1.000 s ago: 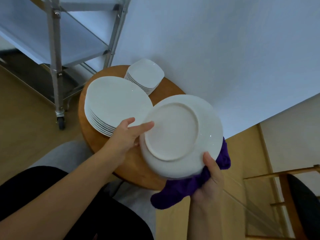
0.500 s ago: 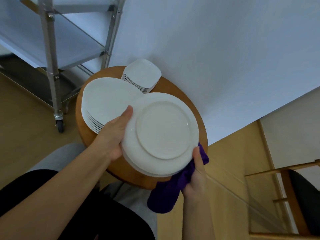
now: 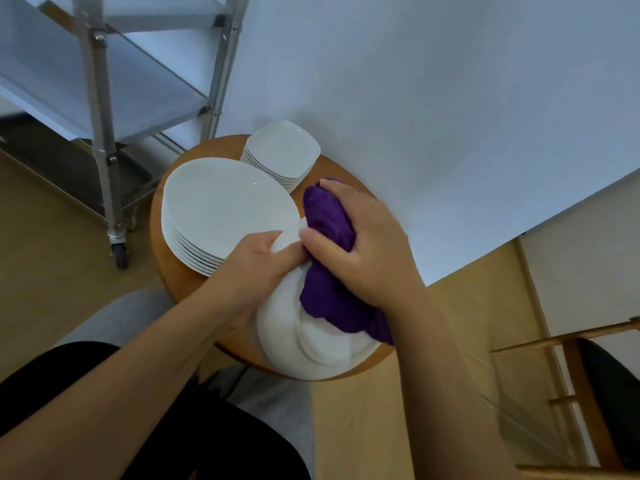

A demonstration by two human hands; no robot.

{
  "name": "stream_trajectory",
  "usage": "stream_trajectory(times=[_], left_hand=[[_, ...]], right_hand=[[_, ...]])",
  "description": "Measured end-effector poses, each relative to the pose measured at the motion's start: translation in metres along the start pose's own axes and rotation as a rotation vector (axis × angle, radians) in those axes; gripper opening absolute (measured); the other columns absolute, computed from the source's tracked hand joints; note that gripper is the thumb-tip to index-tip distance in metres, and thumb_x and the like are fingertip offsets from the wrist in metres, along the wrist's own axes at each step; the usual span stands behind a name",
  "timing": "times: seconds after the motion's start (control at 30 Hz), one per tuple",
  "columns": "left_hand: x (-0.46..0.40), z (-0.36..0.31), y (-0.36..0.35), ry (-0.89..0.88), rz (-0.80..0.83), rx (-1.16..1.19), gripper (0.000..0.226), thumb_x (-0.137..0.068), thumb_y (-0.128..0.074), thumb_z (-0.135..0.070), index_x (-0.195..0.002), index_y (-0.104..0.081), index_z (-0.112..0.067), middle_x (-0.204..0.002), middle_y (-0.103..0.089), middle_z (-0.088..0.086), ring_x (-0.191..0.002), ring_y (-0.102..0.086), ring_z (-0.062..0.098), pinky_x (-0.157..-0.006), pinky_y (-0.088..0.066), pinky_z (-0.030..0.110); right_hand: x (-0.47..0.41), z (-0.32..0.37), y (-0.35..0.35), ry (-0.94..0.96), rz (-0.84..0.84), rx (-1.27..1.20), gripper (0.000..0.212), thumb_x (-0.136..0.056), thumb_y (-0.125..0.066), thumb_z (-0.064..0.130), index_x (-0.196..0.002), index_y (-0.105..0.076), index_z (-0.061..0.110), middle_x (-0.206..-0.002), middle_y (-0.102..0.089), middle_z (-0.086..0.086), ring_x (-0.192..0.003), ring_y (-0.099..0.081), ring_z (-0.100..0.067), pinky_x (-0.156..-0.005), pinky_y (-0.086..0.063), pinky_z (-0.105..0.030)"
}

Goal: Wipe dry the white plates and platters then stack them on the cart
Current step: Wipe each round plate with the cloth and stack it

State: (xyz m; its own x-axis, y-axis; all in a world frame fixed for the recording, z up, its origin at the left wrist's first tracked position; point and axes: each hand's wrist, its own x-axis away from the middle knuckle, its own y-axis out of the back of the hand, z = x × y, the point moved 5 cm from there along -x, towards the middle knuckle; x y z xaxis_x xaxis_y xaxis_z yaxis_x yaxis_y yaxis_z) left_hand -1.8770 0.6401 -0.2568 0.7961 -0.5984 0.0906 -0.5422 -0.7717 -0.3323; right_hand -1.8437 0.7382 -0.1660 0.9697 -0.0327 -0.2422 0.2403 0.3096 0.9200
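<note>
White plate [image 3: 311,344], underside up, sits above the round wooden counter [image 3: 162,271], its rim gripped by the left hand [image 3: 256,268]. Right hand [image 3: 367,244] fingers curl round a purple cloth [image 3: 329,258], pressing it on the plate. Stacked plates [image 3: 221,209] lie left of the fingers.

Dim, cool, even light with soft shadows. A small glint sits on the top plate of the round stack [image 3: 228,209]. Both hands and the held plate [image 3: 311,341] are motion-blurred. Wide-angle distortion bends lines toward 10 and 4 o'clock.
</note>
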Motion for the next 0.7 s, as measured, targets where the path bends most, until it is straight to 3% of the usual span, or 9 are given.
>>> stream_trajectory(times=[0.07, 0.13, 0.23, 0.33, 0.47, 0.53, 0.63, 0.7], left_hand=[[0.001, 0.000, 0.002, 0.002, -0.017, 0.013, 0.021, -0.083, -0.061, -0.040, -0.083, -0.072, -0.023, -0.082, -0.074, -0.001, -0.072, -0.070, 0.011, -0.056, -0.056, 0.020], [0.003, -0.002, 0.004, 0.001, -0.037, 0.010, 0.022, -0.076, -0.063, -0.046, -0.081, -0.073, -0.027, -0.082, -0.074, -0.003, -0.072, -0.070, 0.010, -0.056, -0.055, 0.019], [0.006, -0.004, 0.008, -0.018, -0.070, 0.034, 0.015, -0.080, -0.063, -0.038, -0.080, -0.072, -0.026, -0.082, -0.074, -0.006, -0.071, -0.070, 0.007, -0.053, -0.053, 0.015], [0.010, -0.007, 0.012, -0.025, -0.070, 0.095, 0.018, -0.070, -0.063, -0.042, -0.072, -0.074, -0.028, -0.079, -0.074, -0.008, -0.068, -0.069, 0.006, -0.049, -0.050, 0.013], [0.008, -0.016, 0.021, -0.076, -0.114, 0.238, 0.018, -0.064, -0.062, -0.041, -0.067, -0.076, -0.030, -0.075, -0.074, -0.006, -0.065, -0.070, 0.008, -0.050, -0.051, 0.016], [0.005, -0.018, 0.022, -0.069, -0.170, 0.286, 0.023, -0.063, -0.063, -0.043, -0.072, -0.074, -0.025, -0.077, -0.074, -0.007, -0.067, -0.070, 0.009, -0.050, -0.052, 0.018], [0.000, -0.016, 0.018, -0.074, -0.269, 0.348, 0.016, -0.078, -0.062, -0.040, -0.087, -0.066, -0.026, -0.081, -0.074, -0.012, -0.075, -0.070, 0.006, -0.056, -0.054, 0.019], [0.001, -0.013, 0.008, -0.130, -0.335, 0.369, 0.008, -0.086, -0.058, -0.035, -0.087, -0.065, -0.029, -0.081, -0.073, -0.017, -0.076, -0.069, 0.002, -0.058, -0.054, 0.016]], right_hand=[[-0.008, -0.007, 0.003, 0.019, 0.063, -0.050, 0.061, -0.070, -0.051, 0.070, -0.124, -0.048, 0.040, -0.110, -0.060, 0.020, -0.098, -0.054, -0.001, -0.086, -0.046, -0.026], [-0.011, -0.014, 0.004, 0.003, 0.102, -0.152, 0.059, -0.064, -0.060, 0.072, -0.117, -0.047, 0.049, -0.106, -0.058, 0.029, -0.097, -0.055, 0.006, -0.079, -0.044, -0.014], [-0.008, -0.030, 0.004, -0.079, 0.105, -0.262, 0.058, -0.057, -0.065, 0.074, -0.109, -0.042, 0.062, -0.107, -0.053, 0.039, -0.098, -0.052, 0.013, -0.073, -0.042, -0.003], [0.005, -0.059, 0.007, -0.262, 0.071, -0.433, 0.056, -0.052, -0.067, 0.072, -0.103, -0.046, 0.063, -0.103, -0.059, 0.033, -0.094, -0.058, 0.006, -0.076, -0.047, -0.016], [0.037, -0.094, 0.001, -0.484, -0.144, -0.761, 0.067, -0.053, -0.071, 0.060, -0.110, -0.058, 0.025, -0.103, -0.068, 0.001, -0.097, -0.065, -0.018, -0.077, -0.053, -0.030], [0.056, -0.099, -0.014, -0.574, -0.286, -0.902, 0.068, -0.056, -0.073, 0.054, -0.110, -0.060, 0.015, -0.106, -0.068, -0.009, -0.100, -0.065, -0.026, -0.082, -0.054, -0.038], [0.070, -0.096, -0.046, -0.739, -0.420, -1.165, 0.066, -0.055, -0.076, 0.055, -0.108, -0.064, 0.019, -0.101, -0.072, -0.002, -0.094, -0.068, -0.019, -0.077, -0.055, -0.032], [0.074, -0.090, -0.070, -0.845, -0.501, -1.311, 0.077, -0.051, -0.078, 0.056, -0.115, -0.060, 0.018, -0.101, -0.071, -0.002, -0.092, -0.067, -0.019, -0.084, -0.054, -0.037]])
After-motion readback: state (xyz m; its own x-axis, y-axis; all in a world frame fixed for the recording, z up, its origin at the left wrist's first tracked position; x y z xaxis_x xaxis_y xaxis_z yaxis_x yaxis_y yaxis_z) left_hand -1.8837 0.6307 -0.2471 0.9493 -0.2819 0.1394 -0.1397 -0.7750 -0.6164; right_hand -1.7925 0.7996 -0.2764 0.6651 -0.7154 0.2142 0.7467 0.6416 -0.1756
